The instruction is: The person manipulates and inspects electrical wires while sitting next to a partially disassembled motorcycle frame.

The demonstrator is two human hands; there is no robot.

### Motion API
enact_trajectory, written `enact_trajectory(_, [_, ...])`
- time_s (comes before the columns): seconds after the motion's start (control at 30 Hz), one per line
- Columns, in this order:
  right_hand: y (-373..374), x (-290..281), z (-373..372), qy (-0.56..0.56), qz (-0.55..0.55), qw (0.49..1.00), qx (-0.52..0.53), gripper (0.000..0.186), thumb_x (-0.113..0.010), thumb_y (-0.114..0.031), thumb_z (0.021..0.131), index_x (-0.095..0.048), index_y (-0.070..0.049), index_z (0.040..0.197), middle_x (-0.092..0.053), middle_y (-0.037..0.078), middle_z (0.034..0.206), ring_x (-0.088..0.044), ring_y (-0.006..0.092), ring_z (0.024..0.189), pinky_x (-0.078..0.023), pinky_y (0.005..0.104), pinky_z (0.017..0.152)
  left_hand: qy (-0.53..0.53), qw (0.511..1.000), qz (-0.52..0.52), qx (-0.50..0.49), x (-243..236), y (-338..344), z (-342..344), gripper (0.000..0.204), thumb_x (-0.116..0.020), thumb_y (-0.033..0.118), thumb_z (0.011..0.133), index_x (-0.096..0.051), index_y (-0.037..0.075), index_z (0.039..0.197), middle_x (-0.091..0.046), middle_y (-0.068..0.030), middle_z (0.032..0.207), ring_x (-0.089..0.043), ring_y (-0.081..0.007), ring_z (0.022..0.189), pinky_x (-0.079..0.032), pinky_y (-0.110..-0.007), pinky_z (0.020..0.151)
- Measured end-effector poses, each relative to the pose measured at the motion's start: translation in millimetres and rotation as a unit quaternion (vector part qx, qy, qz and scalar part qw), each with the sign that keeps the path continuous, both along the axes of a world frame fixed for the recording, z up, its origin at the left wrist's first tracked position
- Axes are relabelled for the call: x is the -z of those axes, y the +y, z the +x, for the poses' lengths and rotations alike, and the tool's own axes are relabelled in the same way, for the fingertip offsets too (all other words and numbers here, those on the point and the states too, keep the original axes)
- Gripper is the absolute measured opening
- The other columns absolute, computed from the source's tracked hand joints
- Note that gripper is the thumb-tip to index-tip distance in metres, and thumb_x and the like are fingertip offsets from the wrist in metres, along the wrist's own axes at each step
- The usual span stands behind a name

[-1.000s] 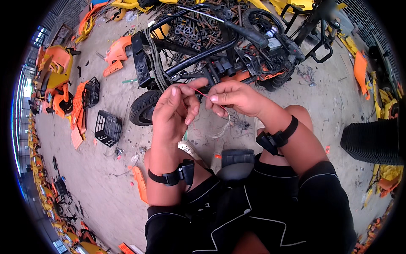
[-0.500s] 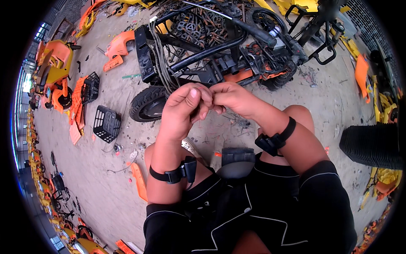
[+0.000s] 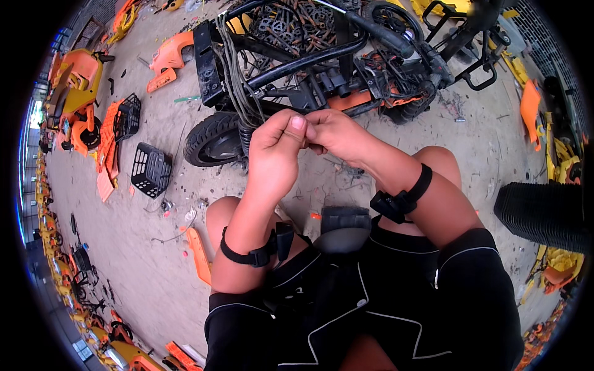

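My left hand [image 3: 276, 140] and my right hand [image 3: 336, 133] meet in front of a stripped scooter frame [image 3: 303, 67]. Both hands are closed, with thumbs and fingertips pressed together. Whatever lies between the fingertips is too small or too hidden to name. Just behind my left hand, a bundle of grey cables [image 3: 232, 74] hangs down from the frame. The frame's black tyre [image 3: 199, 141] is to the left of that hand. Past my right hand, wiring and an orange panel [image 3: 350, 100] show low on the frame.
Black plastic crates [image 3: 151, 170] and orange body panels [image 3: 172, 55] lie on the concrete floor at left. Behind the frame is a heap of metal parts [image 3: 297, 28]. A stack of black ribbed pieces [image 3: 538, 213] stands at right. An orange strip [image 3: 198, 255] lies beside my left knee.
My hands have come closer together, and the left thumb now rests against the right fingers. The view has shifted slightly, so the scooter frame appears a little higher.
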State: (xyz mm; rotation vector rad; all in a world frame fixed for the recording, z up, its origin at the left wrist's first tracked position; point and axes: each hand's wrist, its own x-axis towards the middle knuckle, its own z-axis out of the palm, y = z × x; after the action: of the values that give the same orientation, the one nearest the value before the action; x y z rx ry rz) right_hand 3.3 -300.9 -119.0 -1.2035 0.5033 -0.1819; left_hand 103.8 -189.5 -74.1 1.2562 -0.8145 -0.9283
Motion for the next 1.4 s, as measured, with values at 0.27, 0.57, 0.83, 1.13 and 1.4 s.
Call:
enact_trajectory(0.27, [-0.4,8.5,-0.4,0.024,-0.003,1.000,0.000,0.027,-0.063,-0.026,0.089,-0.064,-0.002,0.075,-0.059,0.001,0.069,-0.048,0.0093,0.059,-0.039,0.0257,0.055,-0.035,0.999,0.006,0.005,1.5,-0.5,-4.9,0.026,-0.049,0.015,0.100,-0.060,0.001,0.081,-0.057,-0.0001,0.073,-0.046,-0.0069,0.067,-0.038,-0.022,0.061])
enact_trajectory(0.57, [1.9,12.0,-4.6,0.049,0.013,0.998,0.028,0.028,-0.064,-0.025,0.089,-0.062,-0.002,0.073,-0.057,0.001,0.066,-0.047,0.0093,0.056,-0.037,0.0262,0.052,-0.064,0.998,0.015,0.007,4.9,-4.6,-10.3,0.024,-0.050,0.011,0.099,-0.059,-0.001,0.081,-0.059,-0.0028,0.076,-0.051,-0.0098,0.070,-0.042,-0.024,0.065])
enact_trajectory(0.83, [1.6,15.4,-8.1,0.056,0.004,0.998,0.042,0.031,-0.065,-0.027,0.089,-0.062,-0.002,0.071,-0.058,0.002,0.065,-0.048,0.0094,0.056,-0.038,0.0263,0.052,-0.050,0.999,0.018,0.009,3.4,-6.8,-13.0,0.025,-0.050,0.012,0.099,-0.058,-0.002,0.081,-0.059,-0.0028,0.075,-0.050,-0.0093,0.069,-0.042,-0.024,0.064])
enact_trajectory(1.13, [1.7,18.8,-10.3,0.060,-0.008,0.997,0.054,0.032,-0.065,-0.028,0.089,-0.062,-0.003,0.070,-0.056,0.001,0.063,-0.048,0.0091,0.057,-0.037,0.0261,0.052,-0.109,0.994,0.004,-0.004,7.2,-7.9,-14.0,0.022,-0.051,0.009,0.098,-0.057,-0.004,0.081,-0.060,-0.0059,0.073,-0.057,-0.0116,0.066,-0.049,-0.027,0.060])
enact_trajectory(1.4, [3.6,18.7,-8.2,0.063,-0.017,0.996,0.064,0.031,-0.066,-0.027,0.087,-0.062,-0.003,0.070,-0.055,0.001,0.063,-0.047,0.0093,0.057,-0.037,0.0269,0.053,-0.135,0.990,0.010,-0.031,9.4,-6.9,-14.6,0.022,-0.052,0.010,0.097,-0.058,-0.004,0.081,-0.061,-0.0059,0.073,-0.056,-0.0112,0.066,-0.048,-0.027,0.062])
